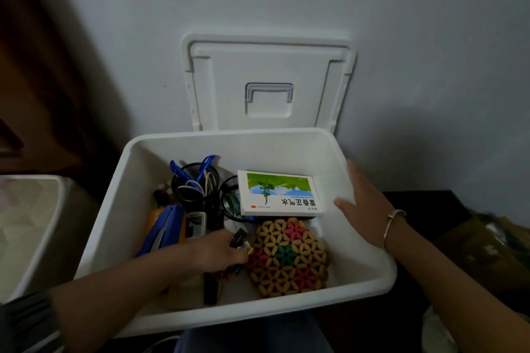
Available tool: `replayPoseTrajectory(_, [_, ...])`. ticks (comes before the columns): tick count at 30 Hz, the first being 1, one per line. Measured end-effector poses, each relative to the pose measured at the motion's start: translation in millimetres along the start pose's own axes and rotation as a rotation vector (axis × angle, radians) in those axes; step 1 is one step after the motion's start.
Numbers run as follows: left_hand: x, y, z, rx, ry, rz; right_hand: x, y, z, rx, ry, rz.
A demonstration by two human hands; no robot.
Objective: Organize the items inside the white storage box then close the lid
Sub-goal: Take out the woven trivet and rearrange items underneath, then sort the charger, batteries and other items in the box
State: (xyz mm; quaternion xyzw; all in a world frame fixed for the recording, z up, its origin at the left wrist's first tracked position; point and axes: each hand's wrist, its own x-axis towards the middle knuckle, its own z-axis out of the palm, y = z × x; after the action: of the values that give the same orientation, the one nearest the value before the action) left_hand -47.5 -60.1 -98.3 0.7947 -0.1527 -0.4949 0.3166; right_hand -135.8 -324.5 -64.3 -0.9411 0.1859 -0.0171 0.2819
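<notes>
Down in the near-left of the white storage box (229,146), the left hand (220,249) curls its fingers round a small black piece (238,238), right at the left edge of the flower-pattern bead mat (288,258) on the box floor. Over on the right, the right hand (364,200) lies open, fingers straight against the inside of the right wall, just beside the white and green carton (279,193). Left of the carton there's a black mesh cup (190,180) stuffed with cables, a blue stapler (166,229) nearer, and the lid (269,66) leans upright on the wall behind the box.
</notes>
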Motion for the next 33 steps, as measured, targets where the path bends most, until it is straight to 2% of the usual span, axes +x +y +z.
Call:
replayPoseTrajectory(3, [-9, 5, -6, 0.076, 0.000, 0.007, -2, -3, 0, 0.002, 0.005, 0.005])
replayPoseTrajectory(6, [-19, 12, -10, 0.057, 0.003, 0.034, -5, -9, -3, -0.057, 0.038, -0.017])
replayPoseTrajectory(9, [-32, 17, -14, -0.028, 0.013, 0.072, -7, -15, -9, -0.320, 0.131, -0.102])
replayPoseTrajectory(11, [-40, 16, -17, -0.095, 0.060, 0.099, -9, -22, -11, -0.452, 0.169, -0.226])
replayPoseTrajectory(13, [-47, 13, -21, -0.190, 0.111, 0.109, -8, -35, -6, -0.480, 0.128, -0.373])
replayPoseTrajectory(15, [-54, 8, -24, -0.289, 0.168, 0.095, -3, -50, 9, -0.472, -0.010, -0.453])
replayPoseTrajectory(18, [-61, -1, -27, -0.452, 0.263, 0.053, 14, -66, 41, -0.508, -0.190, -0.436])
replayPoseTrajectory(23, [-65, -5, -29, -0.589, 0.376, 0.042, 45, -66, 76, -0.626, -0.315, -0.349])
replayPoseTrajectory(28, [-60, -4, -31, -0.593, 0.415, 0.063, 60, -56, 92, -0.611, -0.335, -0.302])
replayPoseTrajectory(33, [-55, -5, -32, -0.605, 0.409, 0.067, 63, -58, 105, -0.589, -0.264, -0.242])
